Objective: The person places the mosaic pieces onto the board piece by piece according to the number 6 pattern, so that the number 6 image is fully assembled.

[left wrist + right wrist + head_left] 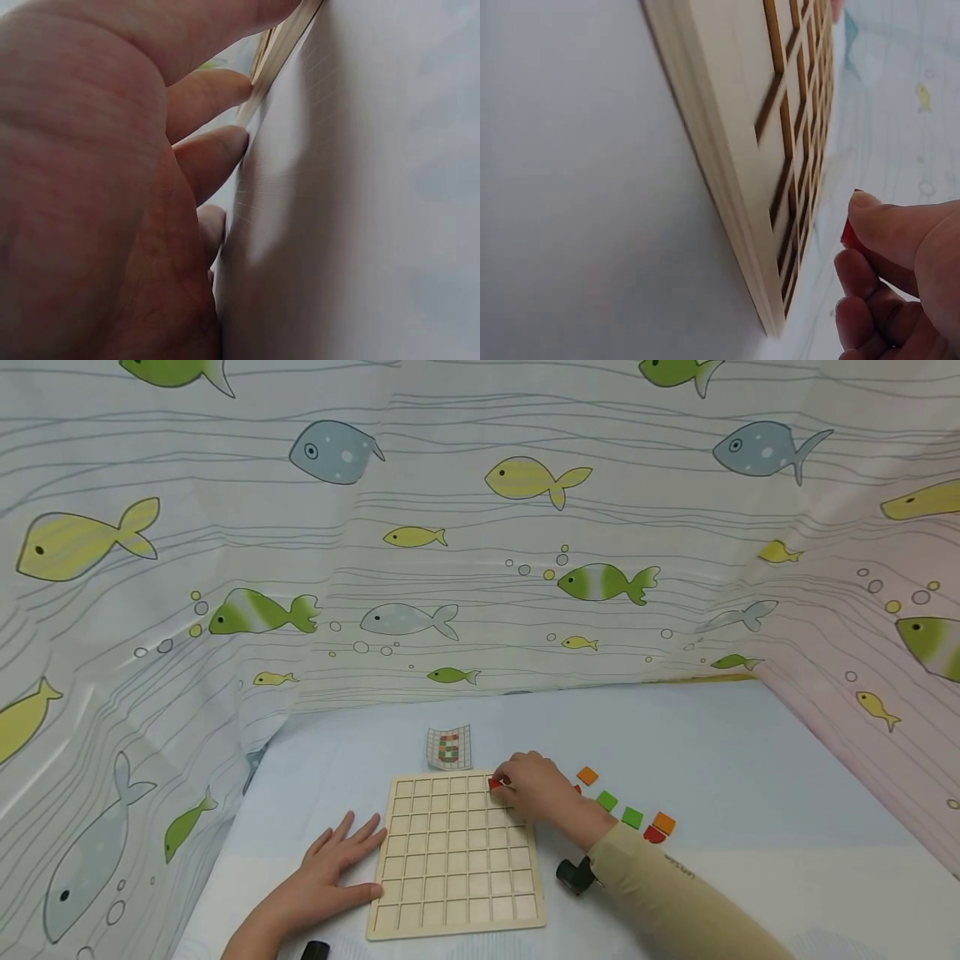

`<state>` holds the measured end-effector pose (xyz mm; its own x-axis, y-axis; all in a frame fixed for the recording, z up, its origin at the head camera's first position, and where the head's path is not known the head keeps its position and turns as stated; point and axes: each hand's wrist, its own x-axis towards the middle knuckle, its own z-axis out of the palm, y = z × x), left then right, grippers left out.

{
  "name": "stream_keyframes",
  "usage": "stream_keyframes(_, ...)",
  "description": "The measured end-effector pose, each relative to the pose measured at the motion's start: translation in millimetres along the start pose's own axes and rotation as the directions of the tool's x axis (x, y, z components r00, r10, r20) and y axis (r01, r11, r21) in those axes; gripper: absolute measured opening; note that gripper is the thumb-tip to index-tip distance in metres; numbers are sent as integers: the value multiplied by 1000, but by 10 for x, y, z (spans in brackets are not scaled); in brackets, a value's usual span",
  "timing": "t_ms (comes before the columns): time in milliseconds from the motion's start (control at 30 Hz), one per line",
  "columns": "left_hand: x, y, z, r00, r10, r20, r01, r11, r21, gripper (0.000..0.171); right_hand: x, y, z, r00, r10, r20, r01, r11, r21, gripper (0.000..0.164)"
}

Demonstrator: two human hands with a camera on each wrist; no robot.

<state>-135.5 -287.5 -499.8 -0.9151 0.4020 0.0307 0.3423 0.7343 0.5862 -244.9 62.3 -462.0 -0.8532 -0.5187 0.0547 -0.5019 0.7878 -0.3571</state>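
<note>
A pale wooden grid board (456,864) lies on the table, its square recesses bare where they show. My right hand (534,787) is over the board's far right corner and pinches a small red tile (495,784) between thumb and fingers. In the right wrist view the red tile (847,231) pokes out past the thumb, above the board's surface. My left hand (330,870) lies spread at the board's left side. Its thumb and fingertips touch the edge, as the left wrist view also shows with the board's rim (281,52).
Beyond the board lies a pattern card (449,748) with a coloured grid figure. Right of the right hand are loose tiles: an orange tile (587,775), a green tile (607,801) and a red tile (655,834) among several. A fish-print curtain (465,568) encloses the back and sides.
</note>
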Motion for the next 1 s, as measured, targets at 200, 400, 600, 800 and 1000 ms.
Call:
stream_keyframes(200,13,-20,-1,1000,-2,4,2,1000,-5,77,38,-105,99,999,-26,21,26,1000,5,17)
stream_keyframes(400,14,-15,9,1000,20,-11,-19,1000,12,75,48,-188,132,999,-45,17,45,999,0,14)
stream_keyframes(600,10,15,-6,1000,14,2,-14,1000,1,75,82,-217,153,998,-52,32,51,998,22,11)
stream_keyframes(800,5,27,-25,1000,4,1,-4,1000,-2,74,115,-213,179,998,-36,43,33,997,65,13)
stream_keyframes(1000,2,7,-12,1000,-3,10,3,1000,-6,75,122,-207,195,998,-7,66,-1,992,130,16)
